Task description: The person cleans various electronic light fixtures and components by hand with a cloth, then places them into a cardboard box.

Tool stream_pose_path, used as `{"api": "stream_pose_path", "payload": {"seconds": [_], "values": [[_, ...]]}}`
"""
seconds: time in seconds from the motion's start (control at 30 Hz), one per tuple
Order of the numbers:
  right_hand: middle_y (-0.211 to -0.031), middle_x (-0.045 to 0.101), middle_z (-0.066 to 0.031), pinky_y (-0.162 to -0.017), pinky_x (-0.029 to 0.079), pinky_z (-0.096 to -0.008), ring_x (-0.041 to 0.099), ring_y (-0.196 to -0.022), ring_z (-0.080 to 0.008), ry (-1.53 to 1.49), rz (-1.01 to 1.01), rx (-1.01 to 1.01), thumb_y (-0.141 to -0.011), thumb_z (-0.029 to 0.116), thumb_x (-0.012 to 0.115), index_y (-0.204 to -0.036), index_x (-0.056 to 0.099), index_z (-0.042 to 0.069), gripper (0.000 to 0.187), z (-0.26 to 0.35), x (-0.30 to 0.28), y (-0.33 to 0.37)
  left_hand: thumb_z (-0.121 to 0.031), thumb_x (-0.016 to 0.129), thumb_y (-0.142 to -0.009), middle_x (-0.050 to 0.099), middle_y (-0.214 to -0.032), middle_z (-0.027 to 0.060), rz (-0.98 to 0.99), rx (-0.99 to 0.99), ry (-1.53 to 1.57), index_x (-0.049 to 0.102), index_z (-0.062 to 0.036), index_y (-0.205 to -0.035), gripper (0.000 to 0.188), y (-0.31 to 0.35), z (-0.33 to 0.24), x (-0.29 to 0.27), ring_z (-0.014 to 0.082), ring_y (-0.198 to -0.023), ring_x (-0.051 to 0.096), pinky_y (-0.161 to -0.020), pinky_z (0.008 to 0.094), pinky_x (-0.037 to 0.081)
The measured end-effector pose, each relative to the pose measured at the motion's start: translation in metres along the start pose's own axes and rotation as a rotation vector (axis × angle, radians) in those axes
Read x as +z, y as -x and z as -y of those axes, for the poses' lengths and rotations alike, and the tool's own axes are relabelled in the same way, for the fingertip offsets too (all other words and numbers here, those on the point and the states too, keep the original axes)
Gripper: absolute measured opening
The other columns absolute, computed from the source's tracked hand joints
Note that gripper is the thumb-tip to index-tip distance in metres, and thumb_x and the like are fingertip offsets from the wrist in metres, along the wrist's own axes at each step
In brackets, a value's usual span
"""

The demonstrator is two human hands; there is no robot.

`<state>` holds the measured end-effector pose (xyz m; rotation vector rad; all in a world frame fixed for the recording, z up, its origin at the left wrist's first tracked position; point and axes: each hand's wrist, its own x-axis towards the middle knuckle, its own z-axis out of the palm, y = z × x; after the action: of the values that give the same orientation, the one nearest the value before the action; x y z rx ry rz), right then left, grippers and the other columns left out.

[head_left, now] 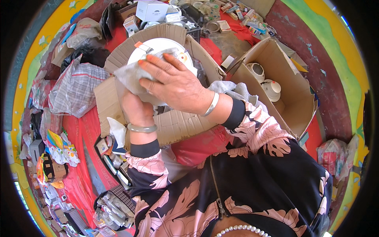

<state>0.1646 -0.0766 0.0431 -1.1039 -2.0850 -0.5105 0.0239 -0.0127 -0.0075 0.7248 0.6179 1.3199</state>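
Observation:
A white round plate (142, 49) with a small coloured print and an orange tag is held over an opened cardboard box (177, 126). My left hand (136, 108) supports it from the near left side, its fingers hidden behind the plate and the cloth. Across the plate's face lies a thin greyish-white cloth (128, 75). My right hand (171, 81) presses this cloth against the plate, fingers stretched close together over it. Under the right wrist, a grey cloth (233, 91) hangs on the box's right side.
Right of me stands a second cardboard box (292, 106) holding white cups (271, 90). A checked bag (77, 87) sits at left. Small boxes and a white carton (151, 10) crowd the back. Red sheeting (81, 158) covers the floor at left, near a container of packets (114, 209).

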Motion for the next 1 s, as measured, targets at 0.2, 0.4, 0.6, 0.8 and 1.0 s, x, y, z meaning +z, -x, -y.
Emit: {"api": "stream_pose_path", "payload": {"seconds": [0.2,0.4,0.6,0.8,1.0], "values": [[-0.138,0.035,-0.0186,-0.107,0.023,-0.0461,0.029,-0.13,-0.0378,-0.202,-0.026,0.327,-0.086,0.03,0.053,-0.132,0.042,0.012,0.05,-0.028,0.01,0.0,-0.026,0.035,-0.097,0.048,-0.127,0.0144,-0.092,-0.036,0.024,0.04,0.0017,-0.128,0.042,0.005,-0.003,0.014,0.0259,-0.115,0.049,-0.097,0.0388,0.038],[-0.141,0.034,-0.0133,-0.107,0.024,-0.0422,0.032,-0.13,-0.0291,-0.106,0.09,0.13,-0.082,0.027,0.058,-0.128,0.046,0.01,0.051,0.006,0.015,0.007,-0.027,0.032,-0.097,0.046,-0.13,0.0147,0.003,-0.027,0.099,0.04,0.0001,-0.129,0.043,-0.002,0.002,-0.006,0.0268,-0.118,0.046,-0.099,0.0396,0.039],[-0.136,0.043,-0.0072,-0.108,0.024,-0.037,0.034,-0.13,-0.0207,0.124,0.134,-0.102,-0.078,0.023,0.059,-0.117,0.057,0.008,0.042,-0.009,0.015,0.007,-0.024,0.03,-0.096,0.046,-0.13,0.0138,-0.03,-0.106,0.196,0.041,-0.0003,-0.128,0.041,-0.005,0.004,-0.013,0.0257,-0.119,0.046,-0.099,0.0391,0.04],[-0.126,0.052,-0.0077,-0.111,0.015,-0.0371,0.037,-0.128,-0.0197,0.218,0.19,-0.039,-0.081,0.032,0.054,-0.115,0.058,0.007,0.042,0.003,0.026,0.007,-0.026,0.029,-0.098,0.047,-0.128,0.0136,-0.15,-0.153,0.189,0.042,0.0,-0.126,0.04,0.005,0.011,0.01,0.0249,-0.119,0.045,-0.1,0.0381,0.038],[-0.122,0.055,-0.008,-0.109,0.017,-0.0385,0.042,-0.123,-0.0202,0.071,0.272,-0.113,-0.084,0.029,0.049,-0.113,0.059,0.003,0.04,0.006,0.035,0.01,-0.03,0.028,-0.098,0.048,-0.127,0.0138,-0.228,-0.174,0.119,0.044,0.0,-0.124,0.043,0.011,0.006,0.018,0.025,-0.117,0.047,-0.099,0.0366,0.038]]}}
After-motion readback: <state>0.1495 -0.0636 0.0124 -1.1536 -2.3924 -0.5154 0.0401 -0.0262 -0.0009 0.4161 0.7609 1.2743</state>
